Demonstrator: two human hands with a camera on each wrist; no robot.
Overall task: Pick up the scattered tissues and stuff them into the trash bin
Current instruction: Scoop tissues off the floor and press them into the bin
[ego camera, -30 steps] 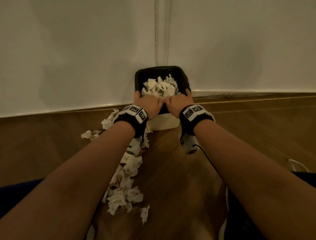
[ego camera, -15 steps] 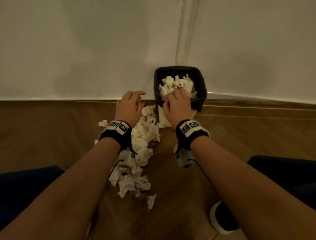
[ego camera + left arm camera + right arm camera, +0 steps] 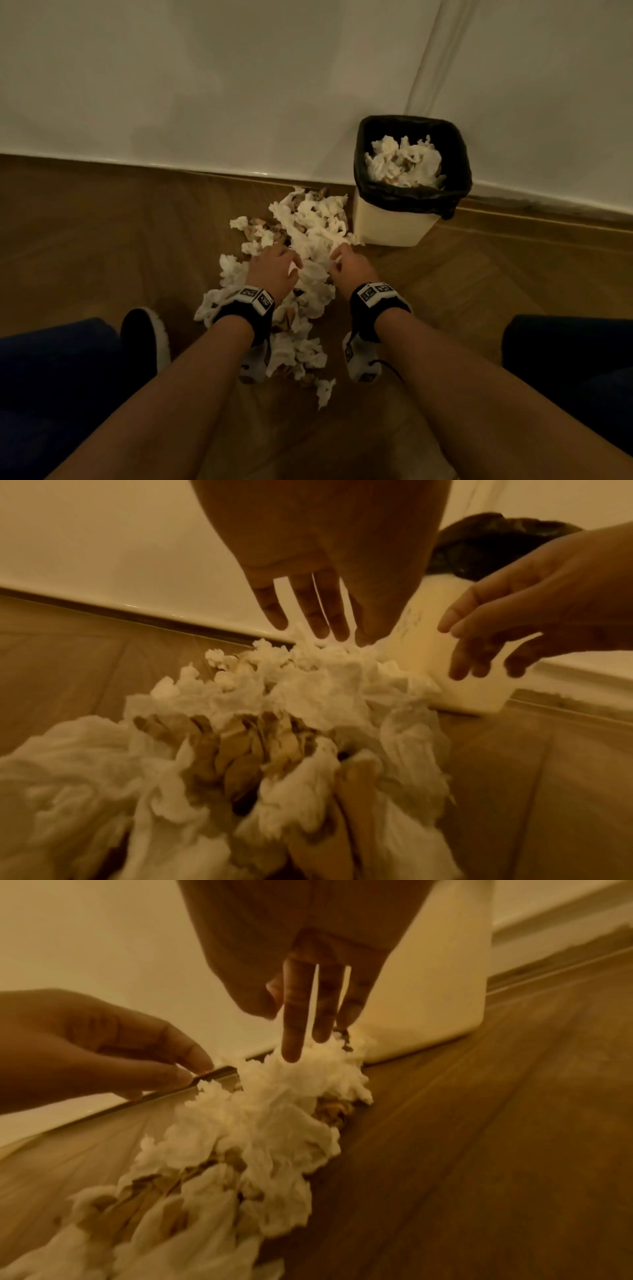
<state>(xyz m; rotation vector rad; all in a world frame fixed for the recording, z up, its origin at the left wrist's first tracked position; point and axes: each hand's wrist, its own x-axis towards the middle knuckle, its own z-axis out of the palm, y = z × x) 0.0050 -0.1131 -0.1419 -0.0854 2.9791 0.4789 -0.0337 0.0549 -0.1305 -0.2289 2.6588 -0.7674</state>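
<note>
Both hands hang low over the tissues (image 3: pixel 308 240) on the wood floor (image 3: pixel 102 240), empty. Left hand (image 3: pixel 272 269) is over the pile's left-middle, fingers spread and pointing down, tips at the paper; in the left wrist view the fingers (image 3: pixel 318 610) just meet the top of the heap. Right hand (image 3: pixel 349 265) is at the pile's right edge, fingers loosely extended; in the right wrist view one fingertip (image 3: pixel 293 1031) dips into the white wad, nothing clamped. The hands are apart, with a strip of tissue between them.

The pile runs in a long band from near the wall (image 3: pixel 205 85) down toward the person, its far end touching the bin (image 3: pixel 394 226) at the base's left corner. Brown scraps are mixed in with the white.

The bin stands upright in the corner, against the baseboard, with a black liner (image 3: pixel 363 164) folded over the rim. It already holds tissues heaped near rim level.

Bare floor lies left of the pile and right of the right hand, in front of the bin. A shoe (image 3: pixel 147 329) sits just left of the pile's near end; dark knees (image 3: pixel 51 359) are at both lower edges. One loose scrap (image 3: pixel 325 390) lies at the band's near tip.
</note>
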